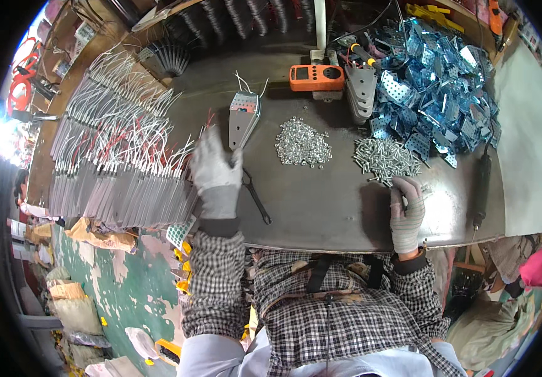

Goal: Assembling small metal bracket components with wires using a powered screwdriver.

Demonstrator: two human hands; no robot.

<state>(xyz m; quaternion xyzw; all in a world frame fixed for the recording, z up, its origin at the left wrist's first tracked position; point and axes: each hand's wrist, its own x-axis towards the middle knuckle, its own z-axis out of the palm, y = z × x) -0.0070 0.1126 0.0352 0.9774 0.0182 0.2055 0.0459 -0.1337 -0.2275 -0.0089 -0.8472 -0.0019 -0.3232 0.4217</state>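
Note:
My left hand [215, 168], in a grey-white glove, is over the right edge of a dense row of flat grey strips [120, 198] with white and red wires. Its fingers stretch forward, slightly blurred, and the thumb stands apart. Just to its right lies a tapered grey metal piece [243, 122] with a perforated end and white wires. A dark wrench [257, 198] rests beside the wrist. My gloved right hand [407, 215] is by the near edge of a pile of screws [385, 159], fingers curled together; anything between them is hidden. A heap of small nuts [302, 143] lies between the hands.
Blue perforated metal pieces [431, 94] are heaped at the back right, beside stacked grey plates [361, 91]. An orange meter [317, 78] stands at the back middle. A dark pen-shaped tool [482, 188] hangs at the right. The table's front edge [327, 249] runs close to my body.

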